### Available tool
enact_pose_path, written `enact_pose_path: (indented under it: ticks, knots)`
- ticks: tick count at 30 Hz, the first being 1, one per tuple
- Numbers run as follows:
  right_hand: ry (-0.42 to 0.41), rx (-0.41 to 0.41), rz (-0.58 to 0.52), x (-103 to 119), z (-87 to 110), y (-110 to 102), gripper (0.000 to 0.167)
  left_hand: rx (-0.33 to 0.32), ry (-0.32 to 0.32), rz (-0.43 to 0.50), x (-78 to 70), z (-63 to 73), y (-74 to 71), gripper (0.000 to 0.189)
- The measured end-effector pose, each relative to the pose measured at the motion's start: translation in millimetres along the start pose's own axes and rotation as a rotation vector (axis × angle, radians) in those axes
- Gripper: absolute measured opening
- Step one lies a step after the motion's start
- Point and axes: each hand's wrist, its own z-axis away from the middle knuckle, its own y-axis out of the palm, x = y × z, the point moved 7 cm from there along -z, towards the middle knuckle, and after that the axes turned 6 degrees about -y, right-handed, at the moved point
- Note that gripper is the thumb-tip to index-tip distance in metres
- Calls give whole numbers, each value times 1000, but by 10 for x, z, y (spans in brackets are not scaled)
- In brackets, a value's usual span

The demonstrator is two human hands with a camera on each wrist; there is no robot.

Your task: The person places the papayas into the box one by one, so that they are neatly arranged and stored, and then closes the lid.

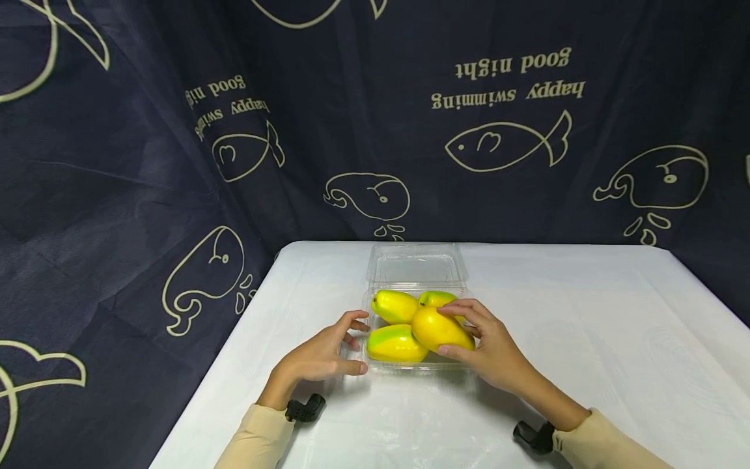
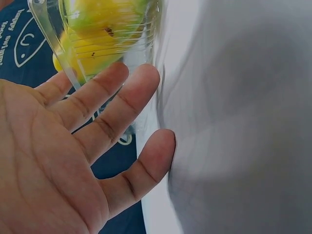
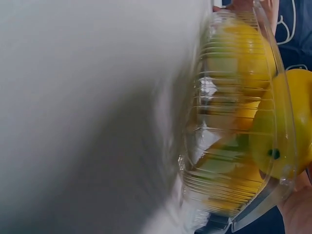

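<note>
Dark blue cloth [image 1: 515,208] printed with pale fish and whales, hung behind and to the left of a white-covered table [image 1: 586,326]. On it, a clear hinged container [image 1: 404,367], lid [image 1: 417,267] laid back on the far side. Inside, all yellow and green: far-left mango [image 1: 394,306], near-left mango [image 1: 394,345] and, partly hidden, far-right mango [image 1: 436,298]. Over the near right part, the held mango [image 1: 441,330] (deeper yellow than the others, seen from above), rising past the rim; contact with its neighbours impossible to tell for certain. Probably light to lift and firm, with glossy skin likely to slip in a loose pinch; best taken across the thick middle, without leaning on the thin, flexible-looking plastic. Right hand [image 1: 495,352] curved around the held mango's right end, thumb on the near side, fingers on the far side, parted only as wide as the fruit; forearm [image 1: 547,394] angled in from the near right. Left hand [image 1: 319,352] beside the container's left wall, fingers loosely spread and thumb well apart from them, nothing held; fingertip contact with the plastic unclear.
</note>
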Motion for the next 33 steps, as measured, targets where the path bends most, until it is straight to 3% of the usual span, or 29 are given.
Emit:
enact_pose_path:
  ticks: [18,33]
  knots:
    - [19,50,75,-72,112,-12,67,7,-1,8,4,17,3,93]
    - [30,44,176,-108,153,-17,70,0,5,4,-3,6,3,93]
